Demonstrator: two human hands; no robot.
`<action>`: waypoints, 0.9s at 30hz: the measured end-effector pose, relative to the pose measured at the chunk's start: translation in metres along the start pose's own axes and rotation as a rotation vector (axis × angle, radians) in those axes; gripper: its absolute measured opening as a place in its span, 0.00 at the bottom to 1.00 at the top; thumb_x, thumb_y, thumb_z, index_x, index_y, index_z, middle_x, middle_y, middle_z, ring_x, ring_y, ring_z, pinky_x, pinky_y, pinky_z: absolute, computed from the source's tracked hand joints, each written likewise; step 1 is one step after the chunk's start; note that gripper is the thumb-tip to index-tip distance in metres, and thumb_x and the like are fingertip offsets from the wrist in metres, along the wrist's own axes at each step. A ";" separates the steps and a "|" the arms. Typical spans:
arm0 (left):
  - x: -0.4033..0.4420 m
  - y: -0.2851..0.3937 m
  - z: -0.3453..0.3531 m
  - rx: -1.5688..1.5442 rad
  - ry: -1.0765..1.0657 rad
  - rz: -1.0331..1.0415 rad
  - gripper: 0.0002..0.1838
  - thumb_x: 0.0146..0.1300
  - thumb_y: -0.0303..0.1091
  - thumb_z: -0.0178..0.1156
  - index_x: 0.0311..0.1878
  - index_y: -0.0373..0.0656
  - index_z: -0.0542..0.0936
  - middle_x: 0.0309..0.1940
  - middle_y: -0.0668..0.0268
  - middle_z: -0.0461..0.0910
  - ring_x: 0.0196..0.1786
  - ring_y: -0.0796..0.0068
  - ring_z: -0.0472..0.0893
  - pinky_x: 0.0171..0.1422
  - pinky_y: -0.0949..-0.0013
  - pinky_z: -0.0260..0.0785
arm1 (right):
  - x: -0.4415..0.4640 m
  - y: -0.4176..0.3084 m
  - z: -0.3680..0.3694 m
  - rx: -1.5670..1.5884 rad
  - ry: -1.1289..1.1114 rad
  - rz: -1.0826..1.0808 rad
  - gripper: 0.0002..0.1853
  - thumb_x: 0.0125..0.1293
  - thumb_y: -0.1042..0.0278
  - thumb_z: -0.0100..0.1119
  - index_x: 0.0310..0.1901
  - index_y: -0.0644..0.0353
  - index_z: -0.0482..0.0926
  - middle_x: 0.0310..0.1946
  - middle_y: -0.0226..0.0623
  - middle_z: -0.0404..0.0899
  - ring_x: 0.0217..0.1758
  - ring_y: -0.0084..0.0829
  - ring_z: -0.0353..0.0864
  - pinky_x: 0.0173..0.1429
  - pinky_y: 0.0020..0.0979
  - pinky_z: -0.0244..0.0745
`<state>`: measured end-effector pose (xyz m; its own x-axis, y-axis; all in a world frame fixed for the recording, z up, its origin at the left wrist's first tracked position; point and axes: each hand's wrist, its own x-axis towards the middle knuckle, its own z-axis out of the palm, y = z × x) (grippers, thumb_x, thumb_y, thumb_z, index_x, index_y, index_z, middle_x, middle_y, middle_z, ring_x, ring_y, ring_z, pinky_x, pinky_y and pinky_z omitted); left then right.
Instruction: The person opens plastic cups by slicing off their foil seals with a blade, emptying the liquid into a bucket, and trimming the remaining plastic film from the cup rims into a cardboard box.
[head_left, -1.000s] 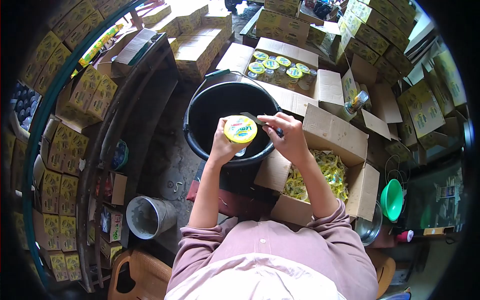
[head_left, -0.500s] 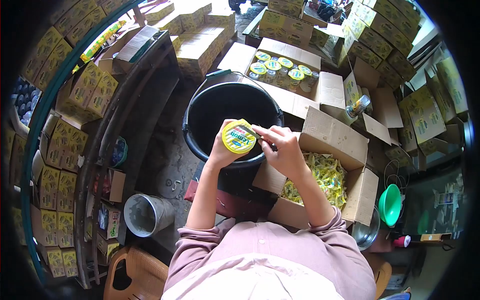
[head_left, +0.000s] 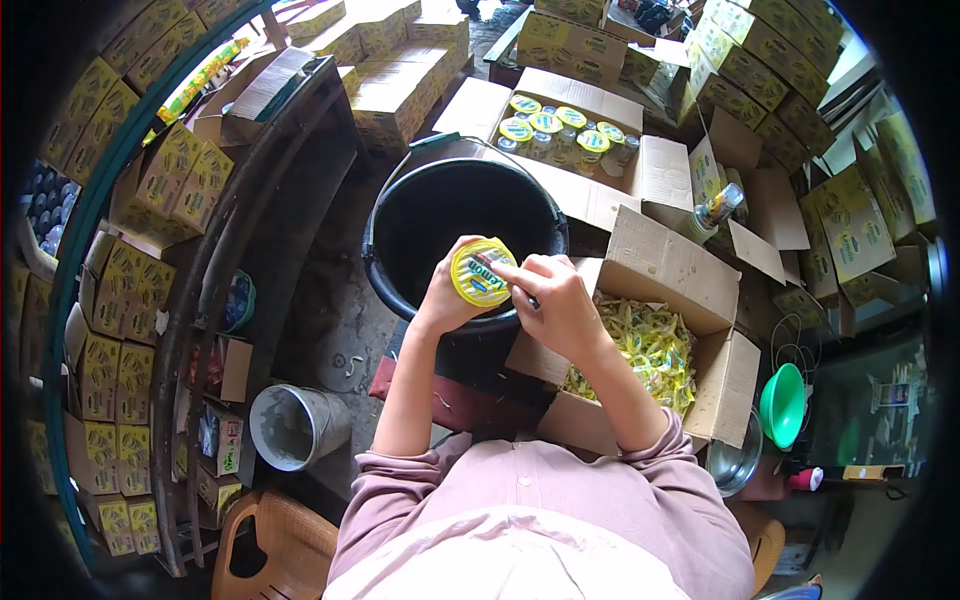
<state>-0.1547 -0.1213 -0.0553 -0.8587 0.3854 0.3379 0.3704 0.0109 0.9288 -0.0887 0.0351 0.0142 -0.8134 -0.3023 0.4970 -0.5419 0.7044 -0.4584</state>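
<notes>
While one hand (head_left: pixel 442 292) grips a cup (head_left: pixel 480 277), a carton (head_left: pixel 580 95) holds similar cups (head_left: pixel 546 123).

The cup (head_left: pixel 483 272) has a round lid with a yellow rim, pale and yellow stripes and aslant green lettering that includes "Lemon". Its lid faces up; its body is mostly hidden below. It is held in the left hand (head_left: pixel 448 297), over the near part of the black bucket's (head_left: pixel 465 205) mouth. A slim dark tool (head_left: pixel 533 301), mostly hidden by the right hand (head_left: pixel 560 305), is just beside the lid, above the bucket's near right side.
</notes>
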 end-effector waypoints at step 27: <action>0.000 -0.004 -0.001 -0.033 0.088 -0.001 0.40 0.35 0.19 0.69 0.55 0.41 0.61 0.43 0.65 0.71 0.48 0.77 0.73 0.55 0.73 0.66 | -0.013 0.009 -0.044 -0.070 -0.058 0.110 0.17 0.47 0.81 0.54 0.42 0.57 0.79 0.25 0.39 0.72 0.28 0.39 0.72 0.38 0.36 0.66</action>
<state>-0.1563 -0.1222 -0.0587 -0.8874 0.3030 0.3475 0.3586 -0.0201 0.9333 -0.0736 0.0744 0.0359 -0.8790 -0.2558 0.4023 -0.4344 0.7776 -0.4546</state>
